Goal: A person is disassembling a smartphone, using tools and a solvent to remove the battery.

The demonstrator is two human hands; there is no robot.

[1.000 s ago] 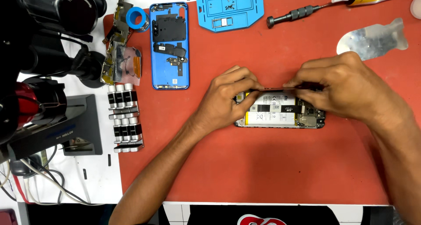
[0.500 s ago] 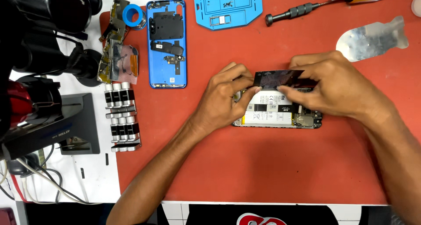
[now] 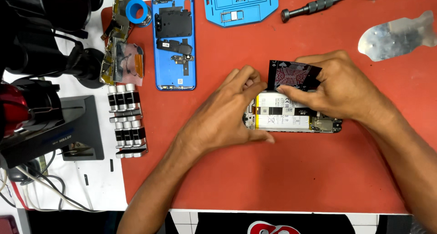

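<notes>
Head view took in the red work mat point(image 3: 273, 179) first, the biggest thing on the bench. At its centre lay the opened phone point(image 3: 291, 118), back off, its white battery showing. The left hand point(image 3: 223, 118) pressed down on the phone's nine-o'clock end, fingers curled over the edge and the thumb along the lower side, closed on the phone. The right hand point(image 3: 339, 92) sat at the phone's one o'clock, fingertips pinching a dark patterned card point(image 3: 293, 77), tilted with its lower edge meeting the battery's top edge. At eleven o'clock from the phone stood the blue back cover point(image 3: 175, 42), inner face up. At twelve o'clock lay a blue plastic jig point(image 3: 240, 5). Toward two o'clock rested a thin shiny metal pry sheet point(image 3: 398, 36), well apart from the hands, and a dark screwdriver point(image 3: 314, 7) just above it. Off the mat at nine o'clock sat a rack of small black-and-silver vials point(image 3: 127, 120), and at eleven o'clock a blue tape roll point(image 3: 137, 11).
</notes>
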